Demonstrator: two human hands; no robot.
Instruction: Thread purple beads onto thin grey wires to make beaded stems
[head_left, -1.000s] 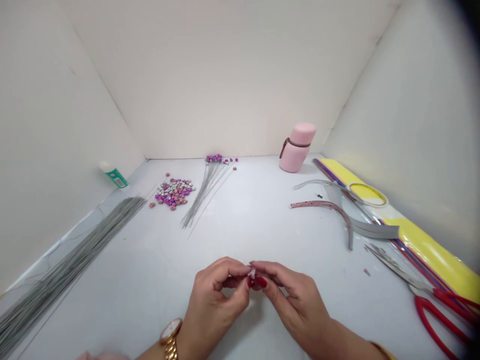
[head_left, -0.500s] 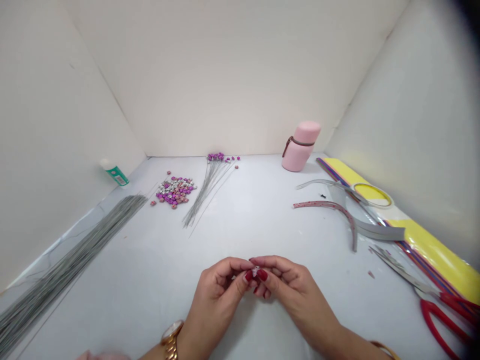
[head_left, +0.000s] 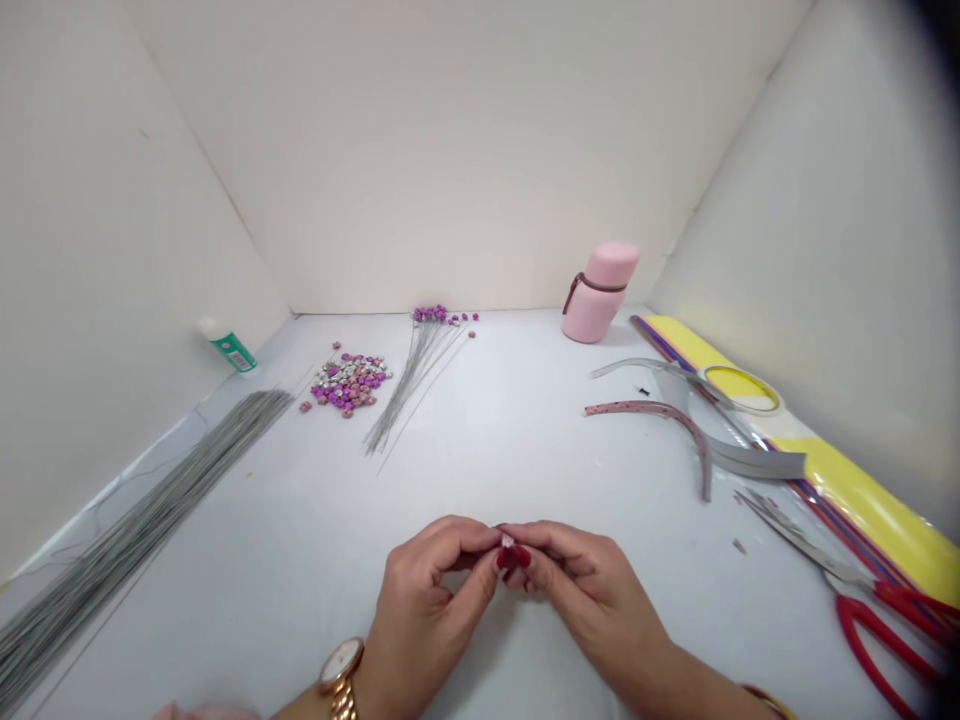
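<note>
Fingertips meet at the front middle of the table, where my left hand [head_left: 442, 595] and my right hand [head_left: 589, 590] pinch one small pale-pink folded paper star [head_left: 508, 541] between them. Both thumbs press on its near side, and most of it is hidden by the fingers. Beyond my hands lies a pile of small paper stars [head_left: 349, 384] in purple, pink and silver. Beside that pile, a fan of thin wires [head_left: 409, 385] has purple stars [head_left: 431, 314] at its far ends.
Along the left runs a thick bundle of grey wires [head_left: 150, 530], with a green-and-white glue bottle [head_left: 234, 350] behind. A pink flask [head_left: 596, 295] stands at the back. To the right are paper strips [head_left: 675, 420], a tape roll [head_left: 742, 388], yellow sheets [head_left: 847, 490] and red-handled scissors [head_left: 847, 590].
Both thumbs have drawn closer together over the small star, and the hands have shifted slightly left. The other things lie as before.
</note>
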